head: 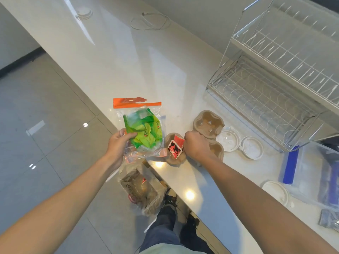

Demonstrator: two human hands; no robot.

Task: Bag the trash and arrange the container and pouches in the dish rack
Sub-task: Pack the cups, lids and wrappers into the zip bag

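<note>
A clear zip bag (141,114) with an orange seal strip lies at the counter's left edge, with crumpled green wrappers (145,131) inside. My left hand (119,143) grips its near edge. My right hand (197,145) is closed on red, white and black sauce pouches (176,146) held over a brown pulp cup carrier (207,123). The two-tier wire dish rack (271,92) stands at the right with nothing on its shelves. A clear plastic container (315,173) with blue tape sits at the near right.
Two white cup lids (228,139) (252,147) lie between carrier and rack; another lid (277,191) rests by the container. A clear bag of brown trash (143,191) hangs below the counter edge. A cable (150,22) and a lid (83,13) lie far back.
</note>
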